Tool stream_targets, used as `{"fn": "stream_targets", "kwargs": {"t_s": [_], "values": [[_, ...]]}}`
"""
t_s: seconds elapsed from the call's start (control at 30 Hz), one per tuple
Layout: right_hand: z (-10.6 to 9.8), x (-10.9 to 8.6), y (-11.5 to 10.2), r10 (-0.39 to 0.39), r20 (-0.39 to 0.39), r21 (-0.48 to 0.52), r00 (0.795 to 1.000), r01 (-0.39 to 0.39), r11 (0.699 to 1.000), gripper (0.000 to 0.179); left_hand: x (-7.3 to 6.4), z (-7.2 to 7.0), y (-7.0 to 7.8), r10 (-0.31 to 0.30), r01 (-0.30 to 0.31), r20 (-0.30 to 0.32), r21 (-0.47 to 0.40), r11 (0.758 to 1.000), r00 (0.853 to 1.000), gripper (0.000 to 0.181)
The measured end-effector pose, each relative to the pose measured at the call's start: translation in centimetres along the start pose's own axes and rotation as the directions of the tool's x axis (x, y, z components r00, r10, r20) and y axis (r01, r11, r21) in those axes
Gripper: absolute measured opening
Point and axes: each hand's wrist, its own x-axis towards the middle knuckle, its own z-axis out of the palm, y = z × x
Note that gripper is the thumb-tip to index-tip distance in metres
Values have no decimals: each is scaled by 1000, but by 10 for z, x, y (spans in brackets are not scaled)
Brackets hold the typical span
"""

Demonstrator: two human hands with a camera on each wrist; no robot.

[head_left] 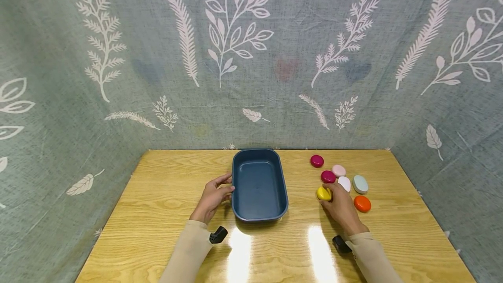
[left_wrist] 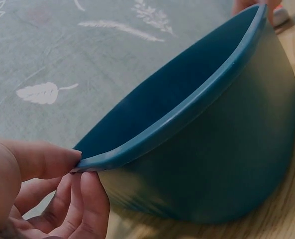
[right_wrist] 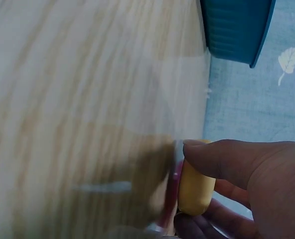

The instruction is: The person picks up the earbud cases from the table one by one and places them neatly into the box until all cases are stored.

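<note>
2 beige sleeves (head_left: 186, 250) overhang a wooden table (head_left: 165, 182), leafy cloth (head_left: 251, 95) behind; left hand (head_left: 213, 195) pinches blue tub (head_left: 260, 220), right hand (head_left: 342, 208) yellow piece (head_left: 323, 194).

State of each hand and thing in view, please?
Blue bin: open side up, empty
Left hand: pinching the bin's rim
Yellow piece: pinched
Right hand: pinching the yellow piece
White piece: loose, partly hidden
Magenta pieces: loose
Pink piece: loose
Pale green piece: loose
Orange piece: loose
</note>
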Motion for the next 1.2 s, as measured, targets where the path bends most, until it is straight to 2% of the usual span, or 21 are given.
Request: {"fn": "stream_targets", "kwargs": {"t_s": [0.23, 0.5, 0.83, 1.2], "values": [[-6, 4, -5, 0, -20, 57, 1000, 1, 998, 48, 0, -1, 0, -2, 3, 11, -11, 1000, 1000, 52], [-12, 13, -16, -52, -56, 101, 997, 58, 993, 47, 2, 0, -1, 6, -6, 2, -13, 1000, 1000, 53], [-17, 26, -40, -93, -47, 115, 995, 98, 989, 48, -1, -1, -2, 21, -21, -2, -19, 1000, 1000, 52], [-14, 38, -66, -143, -43, 130, 989, 148, 980, 49, -3, 0, -1, 34, -33, 8, -33, 999, 999, 52]]}}
